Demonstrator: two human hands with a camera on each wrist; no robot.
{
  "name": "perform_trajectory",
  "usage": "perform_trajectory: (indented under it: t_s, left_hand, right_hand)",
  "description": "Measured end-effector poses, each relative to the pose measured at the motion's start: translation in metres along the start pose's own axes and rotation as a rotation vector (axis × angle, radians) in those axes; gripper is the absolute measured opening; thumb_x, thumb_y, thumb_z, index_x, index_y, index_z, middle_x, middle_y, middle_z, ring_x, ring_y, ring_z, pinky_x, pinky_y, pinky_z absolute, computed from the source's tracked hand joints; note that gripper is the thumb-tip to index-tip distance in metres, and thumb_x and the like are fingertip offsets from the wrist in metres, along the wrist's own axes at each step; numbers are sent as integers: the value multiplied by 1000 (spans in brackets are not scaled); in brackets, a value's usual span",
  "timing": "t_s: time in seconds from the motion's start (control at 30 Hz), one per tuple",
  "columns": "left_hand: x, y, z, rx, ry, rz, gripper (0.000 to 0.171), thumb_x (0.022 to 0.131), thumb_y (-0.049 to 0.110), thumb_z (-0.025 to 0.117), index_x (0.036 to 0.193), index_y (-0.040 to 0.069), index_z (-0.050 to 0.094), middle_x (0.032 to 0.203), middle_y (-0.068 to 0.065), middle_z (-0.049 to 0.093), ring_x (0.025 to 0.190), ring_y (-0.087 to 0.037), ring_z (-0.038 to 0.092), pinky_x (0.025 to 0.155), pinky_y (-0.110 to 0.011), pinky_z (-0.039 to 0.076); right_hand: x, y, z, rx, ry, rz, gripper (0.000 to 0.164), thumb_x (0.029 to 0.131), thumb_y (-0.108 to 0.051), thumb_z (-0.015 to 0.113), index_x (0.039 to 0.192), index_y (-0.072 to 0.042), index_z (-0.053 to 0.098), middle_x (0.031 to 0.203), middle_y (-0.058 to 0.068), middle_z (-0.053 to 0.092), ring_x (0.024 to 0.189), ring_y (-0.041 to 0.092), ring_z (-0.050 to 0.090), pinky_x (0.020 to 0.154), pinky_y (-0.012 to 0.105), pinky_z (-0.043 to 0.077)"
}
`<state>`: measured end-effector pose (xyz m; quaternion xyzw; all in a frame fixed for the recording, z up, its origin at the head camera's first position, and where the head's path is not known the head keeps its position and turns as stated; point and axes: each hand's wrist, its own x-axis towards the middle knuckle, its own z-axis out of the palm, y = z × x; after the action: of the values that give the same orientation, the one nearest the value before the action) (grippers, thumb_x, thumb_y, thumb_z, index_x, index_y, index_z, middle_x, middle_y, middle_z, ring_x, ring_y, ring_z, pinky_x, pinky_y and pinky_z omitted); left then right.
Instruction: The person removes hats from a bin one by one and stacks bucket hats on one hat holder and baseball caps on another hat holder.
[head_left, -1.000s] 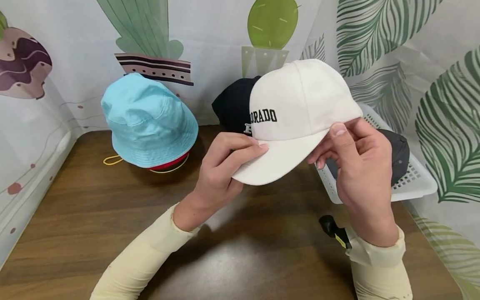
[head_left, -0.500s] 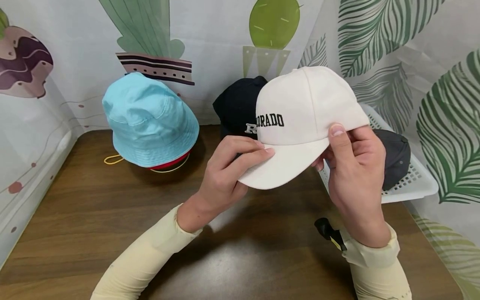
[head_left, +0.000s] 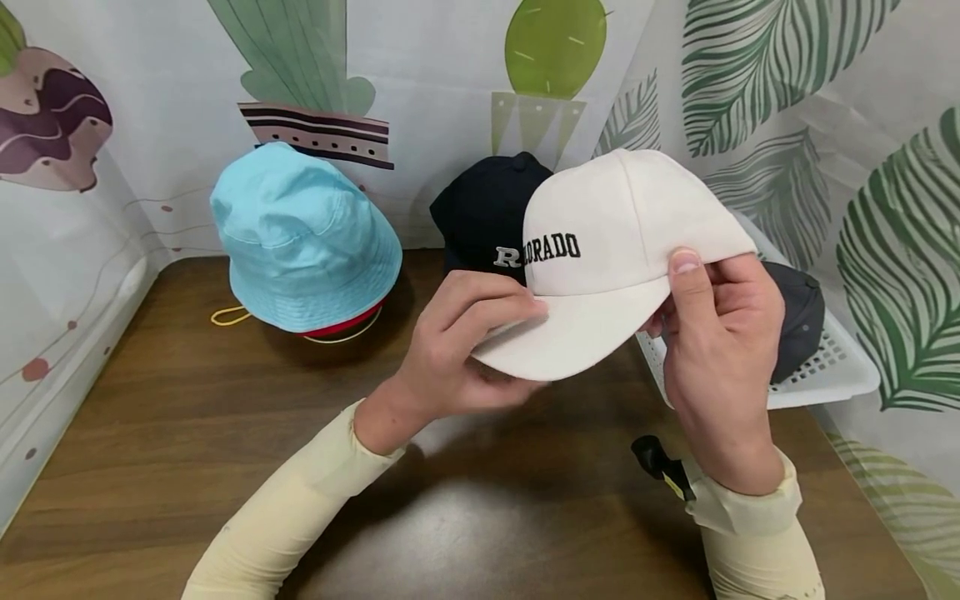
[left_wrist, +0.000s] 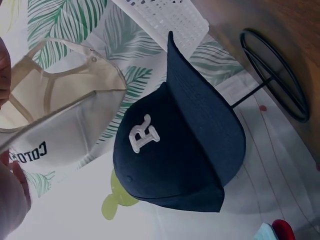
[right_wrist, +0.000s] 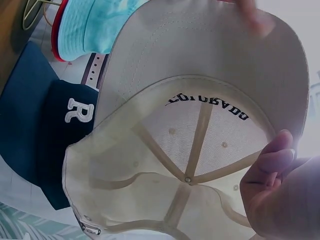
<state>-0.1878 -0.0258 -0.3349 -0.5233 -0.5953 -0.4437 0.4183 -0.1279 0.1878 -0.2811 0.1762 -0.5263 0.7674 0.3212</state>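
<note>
A white baseball cap [head_left: 592,242] with black lettering is held up above the table, its brim towards me. My left hand [head_left: 465,342] has its fingers on top of the brim's left side, with the thumb below. My right hand [head_left: 723,350] pinches the cap's right edge where brim meets crown, thumb outside and fingers inside. The right wrist view shows the cap's underside and lining [right_wrist: 190,150]. Behind it, partly covered, is a navy cap [head_left: 483,212] with a white R. The left wrist view shows that navy cap [left_wrist: 175,145] whole, on a black wire stand [left_wrist: 275,75].
A light blue bucket hat [head_left: 300,237] sits at the back left, with a red edge and a gold ring under it. At the right, a white basket [head_left: 832,375] holds a dark grey cap [head_left: 798,321]. A black object [head_left: 660,462] shows beside my right wrist.
The white cap has come down and slightly right, uncovering more of the navy cap and its R. My left thumb now shows below the brim.
</note>
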Motion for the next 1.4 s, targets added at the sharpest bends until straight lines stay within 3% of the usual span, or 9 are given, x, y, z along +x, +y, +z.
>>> perform_trajectory:
  t_s: [0.13,0.23,0.37,0.53,0.7,0.83,1.07,1.27,1.4]
  left_hand:
    - [3,-1,-2,-104,63,28,64,95,60,66,112,-2,70,108,-17,69,99,-30,64,88,-42,53]
    - [2,-2,-4,-160,97,-104,67,103,59,54,111,-6,67,108,-19,68,101,-32,63,89,-42,53]
    - [-1,-6,-7,-236,73,-513,43,109,36,51,112,-5,64,108,-18,65,100,-28,62,88,-38,53]
    - [1,-11,-10,-476,-107,-1095,41,114,33,44,119,-1,65,114,-16,66,101,-24,66,88,-33,57]
    - [3,-14,-8,-681,-220,-1405,60,113,49,38,131,-3,62,123,-17,66,106,-25,67,90,-35,59]
    - [1,-16,-8,-771,-219,-1462,62,113,52,38,136,-2,58,126,-15,66,107,-21,69,88,-34,61]
    - [-3,-15,-17,-979,-169,-1418,50,116,42,33,132,2,58,118,-11,69,104,-18,71,84,-34,63]
    - [4,-13,-23,-1017,7,-1408,42,116,42,36,110,10,62,96,-3,68,86,-12,69,72,-29,61]
    - [6,-13,-23,-991,128,-1365,38,117,38,36,102,16,63,97,2,65,95,-8,65,80,-26,57]
  right_hand:
    - [1,-2,-1,-2,1,-13,20,103,4,61,115,21,61,88,24,67,58,23,61,48,26,46]
    - [3,-4,-2,19,0,-25,21,103,6,60,115,22,60,90,26,67,61,24,64,48,25,49]
    - [2,-6,-3,51,-3,-56,19,102,10,58,114,24,59,91,26,66,64,26,67,48,27,53]
    - [1,-6,-2,124,-27,-97,17,99,15,54,112,26,58,94,27,67,69,28,68,55,29,57]
    - [0,-6,-2,209,-48,-115,17,98,18,52,111,27,56,100,29,68,78,31,70,70,35,63]
    - [-1,-7,-1,224,-72,-123,17,98,17,53,111,27,57,100,28,68,80,31,69,72,35,61]
    - [-4,-4,-1,252,-188,-150,18,97,9,67,107,23,61,99,24,71,84,28,70,76,32,58]
    - [-6,-1,-6,215,-283,-168,23,98,4,70,112,20,63,103,22,73,87,25,72,81,30,61]
    - [-5,3,-12,184,-372,-145,26,100,0,69,117,19,63,107,20,72,91,24,71,83,29,61]
